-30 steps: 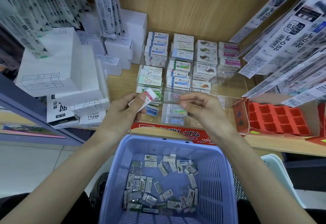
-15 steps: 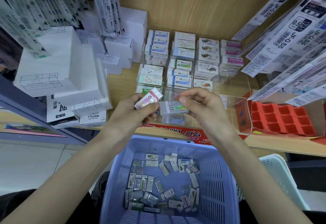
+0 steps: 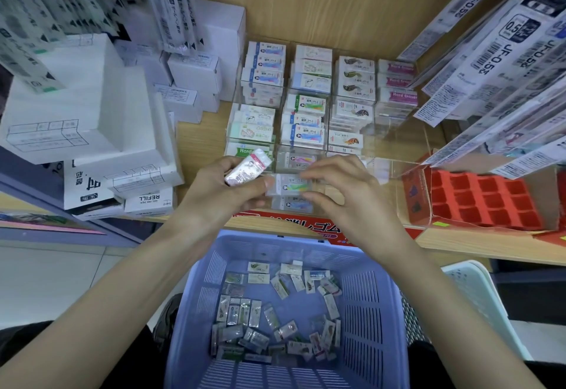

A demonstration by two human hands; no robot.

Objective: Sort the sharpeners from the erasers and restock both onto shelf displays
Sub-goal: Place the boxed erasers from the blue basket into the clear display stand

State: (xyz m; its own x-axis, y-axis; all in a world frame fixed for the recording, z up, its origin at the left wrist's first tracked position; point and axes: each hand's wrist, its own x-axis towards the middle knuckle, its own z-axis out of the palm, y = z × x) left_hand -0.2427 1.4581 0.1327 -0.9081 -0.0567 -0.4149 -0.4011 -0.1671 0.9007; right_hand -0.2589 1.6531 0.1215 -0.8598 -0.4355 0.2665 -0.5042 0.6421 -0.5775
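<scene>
Grips a pink-ended eraser (image 3: 248,167) in the left hand (image 3: 220,186), fingers curled round it, above the front of the clear display (image 3: 395,131) on the shelf (image 3: 199,143); long axis slanted, pink end pointing up and to the right, away from the body. Pinches a rainbow-printed eraser (image 3: 289,185) at its right end with the right hand (image 3: 346,192), left fingertips touching its left end; held flat, printed face up, long axis running left to right, just over a front compartment. Two erasers in hand in all. In the display, four columns of stacked erasers across the back row. Below the hands, one blue basket (image 3: 376,296) with loose erasers (image 3: 275,321) lying at all angles, some thirty-odd, too jumbled for an exact count. One red tray (image 3: 490,202) at the right of the shelf, white boxes (image 3: 122,119) at the left.
</scene>
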